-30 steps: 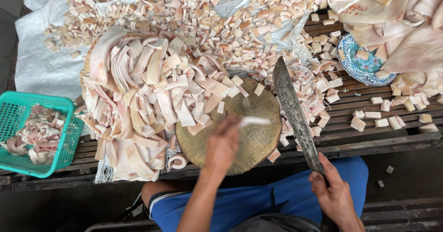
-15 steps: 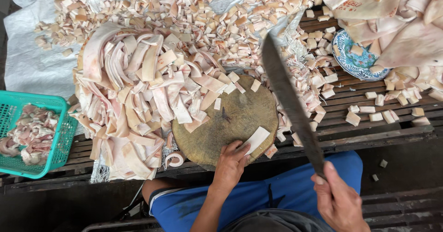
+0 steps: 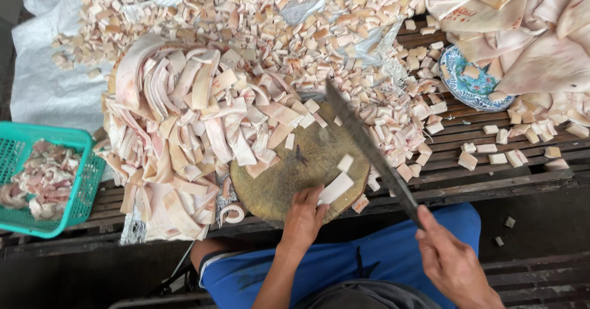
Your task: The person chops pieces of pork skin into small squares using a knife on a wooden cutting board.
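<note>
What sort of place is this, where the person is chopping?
Probably an informal food-prep or market work spot, not a home kitchen. A round wooden chopping block sits on a slatted wooden bench, heaps of pale cut strips lie on plastic sheeting, and the right hand holds a long cleaver.

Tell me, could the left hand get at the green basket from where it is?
Probably yes. The left hand rests on a pale strip on the round block, and the basket sits open-topped at the bench's left end. Only the heap of strips lies between, low enough to reach past.
</note>
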